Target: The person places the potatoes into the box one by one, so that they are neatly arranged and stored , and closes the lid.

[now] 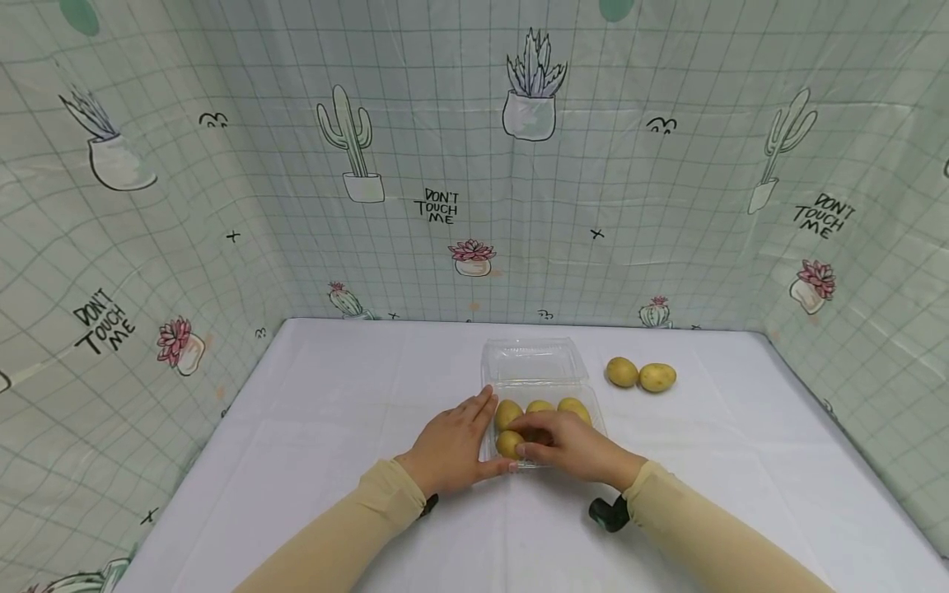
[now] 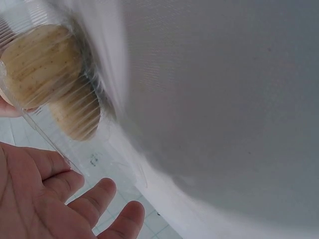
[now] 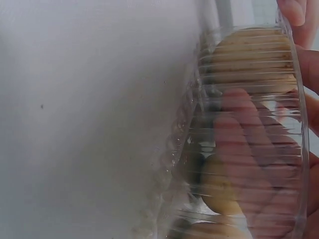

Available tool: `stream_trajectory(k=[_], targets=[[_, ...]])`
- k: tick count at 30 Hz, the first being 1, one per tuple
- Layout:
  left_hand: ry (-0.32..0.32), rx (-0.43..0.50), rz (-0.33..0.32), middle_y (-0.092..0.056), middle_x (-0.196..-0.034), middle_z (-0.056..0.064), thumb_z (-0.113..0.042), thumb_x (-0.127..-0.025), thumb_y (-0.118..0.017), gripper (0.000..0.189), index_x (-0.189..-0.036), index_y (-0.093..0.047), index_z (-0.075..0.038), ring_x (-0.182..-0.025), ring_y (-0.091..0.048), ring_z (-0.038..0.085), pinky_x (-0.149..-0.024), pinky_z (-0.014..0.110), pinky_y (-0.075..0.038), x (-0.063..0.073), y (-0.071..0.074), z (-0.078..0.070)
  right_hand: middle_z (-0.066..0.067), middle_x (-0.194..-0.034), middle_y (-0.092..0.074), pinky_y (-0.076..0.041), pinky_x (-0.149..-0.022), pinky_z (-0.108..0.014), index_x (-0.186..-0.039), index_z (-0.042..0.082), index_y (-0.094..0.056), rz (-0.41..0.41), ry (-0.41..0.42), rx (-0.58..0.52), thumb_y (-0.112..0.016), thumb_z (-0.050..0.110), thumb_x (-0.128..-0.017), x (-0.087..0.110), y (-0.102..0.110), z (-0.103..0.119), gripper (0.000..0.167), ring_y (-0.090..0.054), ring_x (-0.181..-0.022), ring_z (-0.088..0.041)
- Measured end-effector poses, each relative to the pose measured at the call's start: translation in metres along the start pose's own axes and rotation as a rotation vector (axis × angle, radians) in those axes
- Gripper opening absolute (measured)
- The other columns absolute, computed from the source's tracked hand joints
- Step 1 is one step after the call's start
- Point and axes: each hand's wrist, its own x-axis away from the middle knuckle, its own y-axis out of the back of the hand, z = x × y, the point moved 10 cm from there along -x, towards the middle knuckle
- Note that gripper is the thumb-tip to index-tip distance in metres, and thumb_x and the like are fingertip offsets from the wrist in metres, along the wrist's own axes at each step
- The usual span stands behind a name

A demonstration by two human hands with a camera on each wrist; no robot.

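A clear plastic clamshell box (image 1: 539, 381) stands on the table with its lid laid back, holding several yellow potatoes (image 1: 573, 408). My right hand (image 1: 574, 445) reaches into the base and grips a potato (image 1: 509, 445) at the front left corner, thumb and fingers about it. Through the ribbed wall, the right wrist view shows that potato (image 3: 254, 62) low in the box with fingers (image 3: 239, 134) beside it. My left hand (image 1: 455, 445) lies along the box's left side, fingers extended, thumb at the front edge. Its fingers (image 2: 102, 196) look straight or lightly bent in the left wrist view.
Two more potatoes (image 1: 656, 377) lie side by side on the white tabletop (image 1: 356, 387), right of the lid. Cloth walls (image 1: 474, 165) with a grid and cactus print enclose the table at the back and both sides.
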Motion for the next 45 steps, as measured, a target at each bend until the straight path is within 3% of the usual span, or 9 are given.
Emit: stream_trajectory(k=[9, 25, 36, 45], targets=[[0.005, 0.006, 0.002, -0.027, -0.160, 0.016, -0.073, -0.091, -0.047, 0.099, -0.155, -0.030, 0.001, -0.141, -0.039, 0.028, -0.105, 0.042, -0.042, 0.000, -0.001, 0.002, 0.008, -0.106, -0.062, -0.054, -0.087, -0.033, -0.127, 0.010, -0.066, -0.006, 0.004, 0.035, -0.069, 0.021, -0.096, 0.000, 0.001, 0.000, 0.032, -0.063, -0.099, -0.013], [-0.001, 0.013, 0.003, -0.026, -0.160, 0.017, -0.073, -0.092, -0.048, 0.099, -0.155, -0.030, 0.002, -0.141, -0.038, 0.029, -0.106, 0.042, -0.042, 0.000, -0.002, 0.002, -0.006, -0.123, -0.065, -0.055, -0.087, -0.039, -0.132, 0.003, -0.062, -0.011, 0.026, 0.043, -0.068, 0.020, -0.097, 0.007, 0.012, 0.003, 0.039, -0.065, -0.106, -0.024], [0.003, 0.018, 0.007, -0.027, -0.160, 0.017, -0.072, -0.091, -0.050, 0.099, -0.154, -0.031, 0.002, -0.141, -0.037, 0.029, -0.107, 0.041, -0.040, -0.001, -0.002, 0.002, -0.009, -0.118, -0.067, -0.055, -0.079, -0.031, -0.134, 0.008, -0.061, -0.066, -0.051, 0.057, -0.068, 0.020, -0.097, 0.020, 0.051, -0.003, 0.039, -0.066, -0.094, -0.016], [-0.004, 0.016, 0.007, -0.026, -0.160, 0.017, -0.073, -0.091, -0.048, 0.099, -0.154, -0.030, 0.002, -0.141, -0.037, 0.029, -0.107, 0.041, -0.041, 0.000, -0.003, 0.002, -0.010, -0.117, -0.068, -0.055, -0.072, -0.029, -0.134, 0.011, -0.061, -0.166, -0.112, 0.104, -0.070, 0.012, -0.095, 0.046, 0.098, -0.023, 0.040, -0.066, -0.085, -0.010]])
